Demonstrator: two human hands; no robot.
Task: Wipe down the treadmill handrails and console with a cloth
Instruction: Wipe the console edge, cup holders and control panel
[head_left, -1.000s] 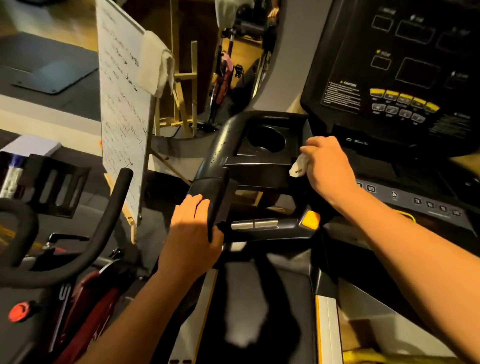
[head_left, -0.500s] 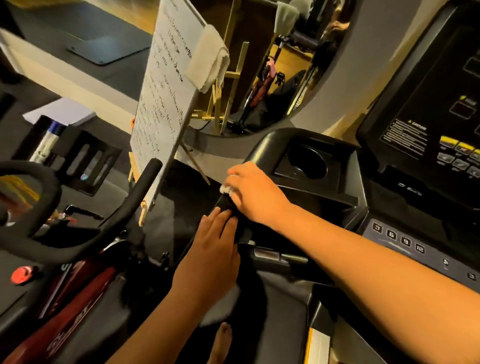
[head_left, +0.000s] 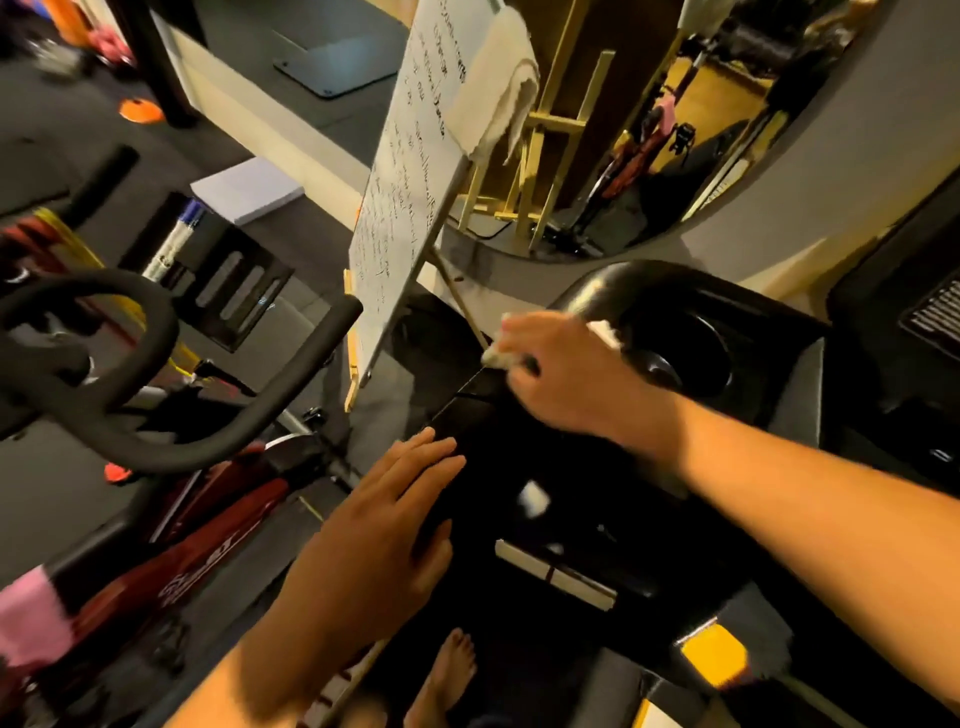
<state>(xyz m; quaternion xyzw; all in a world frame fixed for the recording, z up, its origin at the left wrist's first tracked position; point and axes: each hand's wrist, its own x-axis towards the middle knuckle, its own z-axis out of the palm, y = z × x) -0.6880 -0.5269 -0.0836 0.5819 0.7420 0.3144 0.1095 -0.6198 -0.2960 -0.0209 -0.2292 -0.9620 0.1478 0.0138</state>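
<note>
My right hand (head_left: 576, 379) grips a small white cloth (head_left: 497, 358) and presses it on the upper part of the treadmill's black left handrail (head_left: 467, 410), beside the cup holder (head_left: 680, 353). Bits of the cloth poke out at both sides of the fingers. My left hand (head_left: 384, 525) rests lower on the same handrail with its fingers straight. A corner of the dark console (head_left: 914, 312) shows at the right edge.
A whiteboard on a wooden easel (head_left: 410, 192) with a towel (head_left: 498, 93) draped over it stands just left of the handrail. An exercise bike's black handlebar (head_left: 171, 436) is at the left. My bare foot (head_left: 447, 670) stands on the treadmill belt.
My right hand carried the cloth from the console by the cup holder across to the left handrail. My left hand let go of its grip and now lies flat. The view swung left.
</note>
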